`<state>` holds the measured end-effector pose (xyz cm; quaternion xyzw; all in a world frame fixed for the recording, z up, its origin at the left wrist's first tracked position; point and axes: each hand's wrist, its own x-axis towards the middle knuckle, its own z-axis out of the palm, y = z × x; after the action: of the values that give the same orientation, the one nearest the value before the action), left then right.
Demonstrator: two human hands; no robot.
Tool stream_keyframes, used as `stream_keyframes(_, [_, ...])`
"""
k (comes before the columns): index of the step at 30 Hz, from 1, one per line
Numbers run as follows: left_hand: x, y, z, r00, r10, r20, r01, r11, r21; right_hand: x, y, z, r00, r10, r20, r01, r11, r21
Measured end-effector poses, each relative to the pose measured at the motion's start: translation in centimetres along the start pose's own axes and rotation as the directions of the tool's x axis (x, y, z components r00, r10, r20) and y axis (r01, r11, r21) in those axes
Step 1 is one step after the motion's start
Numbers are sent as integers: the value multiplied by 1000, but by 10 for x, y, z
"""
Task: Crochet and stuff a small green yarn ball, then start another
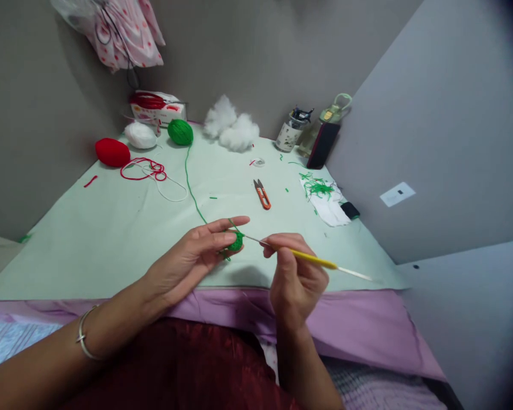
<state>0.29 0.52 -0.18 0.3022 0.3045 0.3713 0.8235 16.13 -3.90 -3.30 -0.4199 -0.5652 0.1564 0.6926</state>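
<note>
A small green crocheted piece (pixel 236 241) is pinched between the thumb and fingers of my left hand (pixel 200 247), whose index finger stretches out with green yarn over it. My right hand (pixel 298 276) grips a crochet hook (pixel 312 259) with a yellow handle, and the hook's thin metal tip meets the green piece. From my left hand a green strand (pixel 189 185) runs back over the table to a green yarn ball (pixel 180 132).
Orange thread snips (pixel 262 195) lie mid-table. Red yarn (pixel 112 152) and white yarn (pixel 141 135) sit at the back left, white stuffing (pixel 233 128) at the back. A pen cup (pixel 288 135), phone (pixel 324 146), bottle (pixel 336 110) and green scraps (pixel 318 187) are at the right.
</note>
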Motion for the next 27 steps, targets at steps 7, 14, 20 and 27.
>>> stream_keyframes(7, [-1,-8,-4,991,115,68,-130,951,282,2,1,3,972,219,83,-231,957,178])
stream_keyframes(14, [-3,-3,-9,981,181,66,-193,912,361,4,1,-3,954,286,94,-301,916,265])
stream_keyframes(20, [-6,-5,-5,929,370,-3,-299,755,584,-3,-6,-3,976,-125,180,156,973,-170])
stream_keyframes(27, [-3,-10,-3,998,56,11,-58,984,171,-9,3,2,926,-335,176,377,847,-374])
